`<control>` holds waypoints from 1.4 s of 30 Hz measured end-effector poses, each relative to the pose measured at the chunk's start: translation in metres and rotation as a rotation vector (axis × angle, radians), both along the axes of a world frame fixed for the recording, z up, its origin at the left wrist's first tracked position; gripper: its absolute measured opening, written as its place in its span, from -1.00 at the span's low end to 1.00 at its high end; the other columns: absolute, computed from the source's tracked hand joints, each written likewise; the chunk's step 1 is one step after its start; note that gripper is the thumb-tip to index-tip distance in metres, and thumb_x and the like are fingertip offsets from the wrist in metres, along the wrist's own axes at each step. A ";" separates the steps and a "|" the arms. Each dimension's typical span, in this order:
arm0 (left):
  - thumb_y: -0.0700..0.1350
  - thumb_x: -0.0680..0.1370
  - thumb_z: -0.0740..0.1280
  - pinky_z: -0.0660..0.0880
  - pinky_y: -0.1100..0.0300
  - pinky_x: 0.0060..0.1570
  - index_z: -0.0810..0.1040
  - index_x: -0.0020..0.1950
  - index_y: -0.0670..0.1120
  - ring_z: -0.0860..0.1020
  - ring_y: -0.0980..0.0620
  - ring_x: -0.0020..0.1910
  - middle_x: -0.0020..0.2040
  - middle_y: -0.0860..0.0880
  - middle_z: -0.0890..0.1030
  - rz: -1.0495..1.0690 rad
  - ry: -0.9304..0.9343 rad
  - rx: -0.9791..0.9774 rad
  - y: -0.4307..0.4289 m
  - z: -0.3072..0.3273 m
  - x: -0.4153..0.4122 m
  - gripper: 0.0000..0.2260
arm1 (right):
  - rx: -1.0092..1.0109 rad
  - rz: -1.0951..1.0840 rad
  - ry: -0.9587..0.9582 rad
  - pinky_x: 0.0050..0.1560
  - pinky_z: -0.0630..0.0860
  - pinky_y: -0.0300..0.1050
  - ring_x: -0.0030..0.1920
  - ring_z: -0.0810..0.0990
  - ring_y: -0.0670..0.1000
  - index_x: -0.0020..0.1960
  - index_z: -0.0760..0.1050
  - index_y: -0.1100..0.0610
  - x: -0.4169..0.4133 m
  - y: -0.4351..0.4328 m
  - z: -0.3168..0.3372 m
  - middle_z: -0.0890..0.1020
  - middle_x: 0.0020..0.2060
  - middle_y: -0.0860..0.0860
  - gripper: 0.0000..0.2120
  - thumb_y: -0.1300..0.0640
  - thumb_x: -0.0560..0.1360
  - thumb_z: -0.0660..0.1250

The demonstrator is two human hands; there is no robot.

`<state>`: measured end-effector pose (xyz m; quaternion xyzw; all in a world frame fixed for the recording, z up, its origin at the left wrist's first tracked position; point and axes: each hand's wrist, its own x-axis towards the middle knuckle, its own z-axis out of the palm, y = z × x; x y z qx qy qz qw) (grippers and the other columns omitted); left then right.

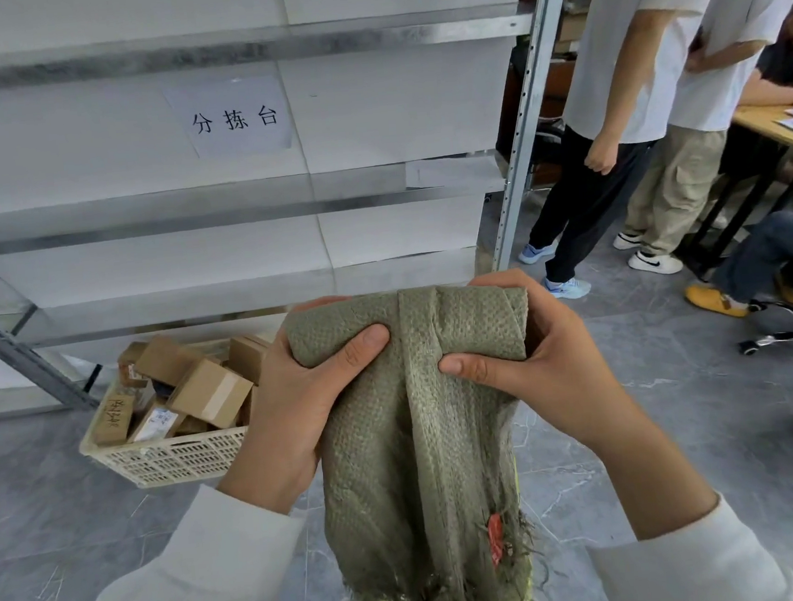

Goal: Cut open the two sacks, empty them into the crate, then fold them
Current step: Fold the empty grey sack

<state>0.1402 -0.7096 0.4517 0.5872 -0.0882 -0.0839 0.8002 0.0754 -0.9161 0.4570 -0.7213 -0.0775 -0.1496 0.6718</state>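
Two hands, one sack (416, 442). Item: sack, green woven, folded into a narrow strip and held up in front of the body above the grey floor (68, 520); top edge doubled over, frayed end hanging down, red tag (496, 536) near the fringe. Item: left hand (292, 395), gripping the upper left of the fold, thumb pressed on the front face. Item: right hand (534, 360), gripping the upper right, thumb on the front, fingers over the top edge. Item: crate (168, 457), pale lattice plastic, on the floor to the left beyond the sack, filled with cardboard boxes (211, 393). Item: metal shelving (526, 111) behind, white-papered, bearing a printed sign (235, 118). Item: wooden desk (772, 128), far right, people beside it.
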 end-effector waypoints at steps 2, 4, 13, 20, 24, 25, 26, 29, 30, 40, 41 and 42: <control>0.06 0.12 0.65 0.60 0.21 -0.14 0.52 0.25 -0.06 0.67 -0.02 0.03 0.07 -0.08 0.68 -0.023 0.048 -0.014 0.000 0.000 -0.002 -0.26 | -0.008 -0.036 -0.015 -0.07 0.59 -0.21 -0.02 0.67 -0.01 0.12 0.48 -0.01 0.000 0.002 -0.002 0.66 -0.08 -0.07 -0.53 0.09 0.30 0.59; 0.17 0.01 0.67 0.60 0.17 -0.12 0.46 0.30 -0.05 0.66 -0.04 0.06 0.11 -0.08 0.67 -0.079 0.110 -0.020 -0.001 -0.001 -0.006 -0.08 | 0.011 -0.078 -0.045 -0.11 0.59 -0.23 -0.06 0.67 -0.04 0.11 0.47 0.01 0.002 0.004 -0.005 0.65 -0.11 -0.09 -0.56 0.10 0.32 0.58; -0.16 0.32 0.59 0.56 0.34 0.01 0.65 0.04 0.24 0.63 0.18 0.09 0.07 0.13 0.69 -0.463 -0.088 0.280 -0.015 -0.014 -0.017 -0.59 | 0.161 -0.122 0.021 -0.03 0.60 -0.18 0.05 0.67 -0.01 0.14 0.50 0.04 0.013 0.015 -0.002 0.69 0.00 -0.04 -0.65 -0.01 0.41 0.48; -0.06 0.34 0.56 0.42 0.58 -0.04 0.60 0.00 0.27 0.56 0.42 0.03 -0.02 0.42 0.62 -0.203 -0.373 0.409 -0.014 -0.028 -0.008 -0.67 | 0.299 -0.107 0.146 0.08 0.61 0.11 0.09 0.67 0.12 0.15 0.56 0.12 0.010 0.024 -0.004 0.69 0.06 0.10 -0.55 -0.14 0.40 0.45; -0.07 0.31 0.56 0.48 0.49 -0.03 0.65 0.00 0.21 0.61 0.31 0.04 0.00 0.30 0.67 -0.167 -0.357 0.341 -0.009 -0.035 0.001 -0.68 | 0.379 -0.111 0.185 0.05 0.62 0.12 0.07 0.67 0.15 0.16 0.56 0.15 0.009 0.030 -0.004 0.69 0.06 0.12 -0.51 -0.13 0.36 0.48; -0.07 0.30 0.58 0.50 0.47 -0.04 0.67 -0.02 0.24 0.62 0.28 0.04 0.00 0.27 0.68 -0.188 -0.325 0.323 -0.008 -0.036 0.003 -0.68 | 0.385 -0.119 0.185 0.05 0.62 0.11 0.07 0.68 0.15 0.16 0.56 0.14 0.009 0.032 -0.004 0.69 0.05 0.11 -0.52 -0.12 0.36 0.49; -0.05 0.29 0.59 0.51 0.46 -0.06 0.66 -0.02 0.28 0.62 0.27 0.04 0.00 0.26 0.68 -0.215 -0.286 0.318 -0.007 -0.038 0.004 -0.65 | 0.383 -0.133 0.177 0.05 0.62 0.12 0.07 0.68 0.13 0.16 0.56 0.12 0.010 0.033 -0.004 0.69 0.05 0.10 -0.55 -0.10 0.38 0.48; 0.01 0.26 0.61 0.53 0.45 -0.07 0.65 -0.03 0.32 0.64 0.26 0.01 -0.01 0.23 0.69 -0.300 -0.184 0.385 -0.005 -0.051 0.006 -0.64 | 0.398 -0.207 0.126 0.11 0.59 0.15 0.09 0.67 0.11 0.16 0.54 0.11 0.015 0.033 0.001 0.69 0.06 0.08 -0.63 -0.04 0.43 0.45; 0.01 0.27 0.61 0.54 0.42 -0.05 0.67 -0.04 0.29 0.65 0.24 0.00 -0.02 0.20 0.70 -0.328 -0.167 0.416 -0.005 -0.057 0.005 -0.67 | 0.409 -0.234 0.106 0.13 0.58 0.16 0.10 0.66 0.10 0.18 0.53 0.11 0.017 0.031 0.004 0.68 0.07 0.08 -0.62 -0.03 0.43 0.45; -0.02 0.31 0.57 0.51 0.43 -0.17 0.72 -0.14 0.16 0.68 0.18 -0.13 -0.14 0.09 0.73 -0.379 -0.069 0.508 0.003 -0.090 0.004 -0.83 | 0.383 -0.379 -0.033 0.11 0.60 0.07 0.08 0.66 0.09 0.13 0.52 0.12 0.026 0.021 0.001 0.67 0.02 0.04 -0.66 -0.01 0.44 0.44; -0.07 0.33 0.58 0.51 0.44 -0.19 0.72 -0.15 0.16 0.68 0.20 -0.14 -0.16 0.11 0.73 -0.390 -0.064 0.546 0.007 -0.092 0.006 -0.84 | 0.359 -0.386 -0.029 0.09 0.60 0.04 0.06 0.66 0.07 0.13 0.52 0.11 0.025 0.021 -0.003 0.68 0.00 0.02 -0.66 -0.03 0.44 0.45; -0.10 0.34 0.58 0.51 0.44 -0.17 0.72 -0.16 0.18 0.67 0.22 -0.15 -0.16 0.13 0.73 -0.422 -0.062 0.589 0.012 -0.092 0.010 -0.82 | 0.324 -0.395 -0.025 0.06 0.61 -0.01 0.05 0.66 0.04 0.13 0.52 0.10 0.023 0.020 -0.007 0.68 -0.02 -0.01 -0.65 -0.05 0.43 0.45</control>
